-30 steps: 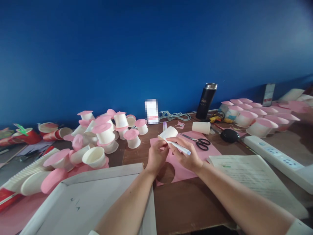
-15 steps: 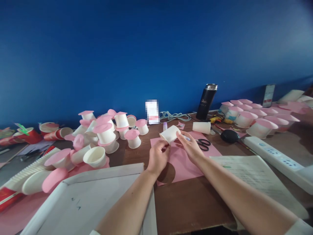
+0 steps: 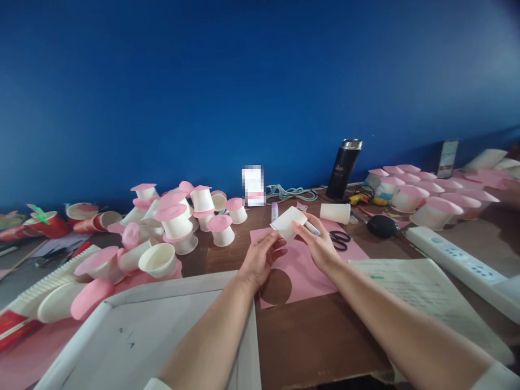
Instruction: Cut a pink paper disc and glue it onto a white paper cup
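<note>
Over a pink sheet of paper [image 3: 312, 271], I hold a white paper cup [image 3: 287, 221] tilted on its side. My right hand [image 3: 319, 244] grips the cup's right end, and a pale stick with a bluish end [image 3: 312, 228], perhaps a marker, shows between its fingers. At the cup's lower left edge, my left hand [image 3: 262, 257] has its fingertips against it. The sheet has a round cut-out [image 3: 277, 287] near its left corner. Black-handled scissors [image 3: 340, 240] lie partly behind my right hand. A purple-and-white glue stick [image 3: 274, 211] stands just beyond the cup.
Several cups with pink tops [image 3: 221, 230] crowd the left; more stand in rows [image 3: 436, 211] at right. A loose white cup [image 3: 335, 213], a black bottle [image 3: 344, 170], a power strip [image 3: 467, 265], a notebook [image 3: 422, 292] and a white box lid [image 3: 162, 336] surround the sheet.
The cup has turned in my hands, and its wall now faces me more flatly. My left fingers have straightened and shifted slightly left. The pale stick in my right hand shows more.
</note>
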### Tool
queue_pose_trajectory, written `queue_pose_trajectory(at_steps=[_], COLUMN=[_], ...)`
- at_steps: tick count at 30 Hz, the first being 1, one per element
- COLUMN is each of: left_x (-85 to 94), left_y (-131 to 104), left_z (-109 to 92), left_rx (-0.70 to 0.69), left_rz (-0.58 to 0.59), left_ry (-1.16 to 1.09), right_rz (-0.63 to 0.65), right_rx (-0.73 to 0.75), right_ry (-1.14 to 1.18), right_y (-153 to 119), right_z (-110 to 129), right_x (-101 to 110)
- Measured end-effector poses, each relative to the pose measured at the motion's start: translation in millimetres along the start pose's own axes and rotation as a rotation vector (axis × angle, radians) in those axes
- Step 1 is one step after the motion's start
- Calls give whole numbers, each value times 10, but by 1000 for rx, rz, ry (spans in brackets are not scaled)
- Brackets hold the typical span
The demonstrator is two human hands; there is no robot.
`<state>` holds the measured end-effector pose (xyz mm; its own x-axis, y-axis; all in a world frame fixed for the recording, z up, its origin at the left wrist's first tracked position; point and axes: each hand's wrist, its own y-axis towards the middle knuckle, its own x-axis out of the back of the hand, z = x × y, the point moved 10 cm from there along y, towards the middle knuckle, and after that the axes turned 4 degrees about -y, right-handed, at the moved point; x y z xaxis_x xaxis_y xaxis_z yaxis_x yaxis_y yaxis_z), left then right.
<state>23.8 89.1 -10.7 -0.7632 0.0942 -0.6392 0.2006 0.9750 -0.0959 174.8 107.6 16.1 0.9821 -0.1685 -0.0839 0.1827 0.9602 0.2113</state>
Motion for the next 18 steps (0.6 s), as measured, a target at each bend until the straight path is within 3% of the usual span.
queue_pose_trajectory(at_steps=[3,7,14,18], left_x=[43,43,224,274], left_y=[-3,-18,-20,13], left_z=[39,27,19,-12], left_rx=[80,116,84,21], left_rz=[-46,-68,-254,-260], left_ry=[-193,-279,-328,-361], right_rz=[57,169,-46,55], right_rx=[36,71,298,426], right_ry=[-16,-30,-285,-324], right_y=[-45,-109,-91,-206], right_z=[64,122,318,478], right_x=[-63,-189,19,-64])
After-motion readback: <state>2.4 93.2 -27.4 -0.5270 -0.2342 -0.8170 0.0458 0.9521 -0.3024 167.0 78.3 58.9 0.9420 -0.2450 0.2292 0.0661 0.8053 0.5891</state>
